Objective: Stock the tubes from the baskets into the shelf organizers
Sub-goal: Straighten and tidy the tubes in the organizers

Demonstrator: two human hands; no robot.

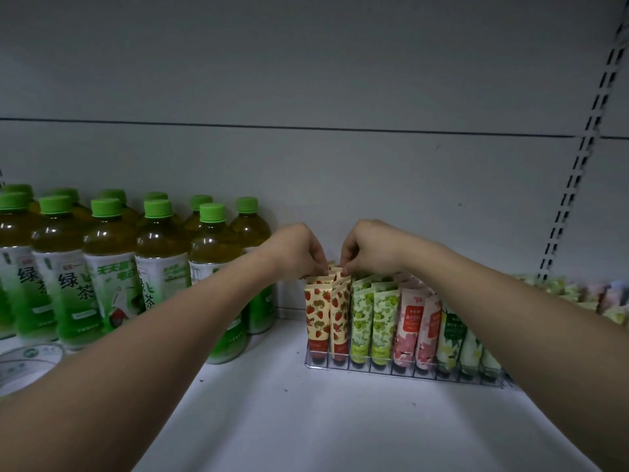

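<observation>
- Most slots of the clear shelf organizer (401,367) in the head view already hold upright tubes: strawberry tubes (328,311) at its left end, then green grape tubes (372,318), pink blossom tubes (420,328) and white-flower tubes (454,335) toward the right.
- Both hands meet over the strawberry rows; the left hand (296,248) and right hand (369,247) have fingers curled down, pinching the crimped top edges of rear strawberry tubes, seemingly seating or straightening them.
- No basket is in view, so how many tubes remain cannot be told; judging by the full rows, the stocking looks far along.
- Green tea bottles (112,267) stand near the left forearm, well apart from the organizer.
- Open white shelf (306,420) lies in front; its front edge is out of view.
- Blurred packets (578,294) sit far right near the slotted upright (578,165).
</observation>
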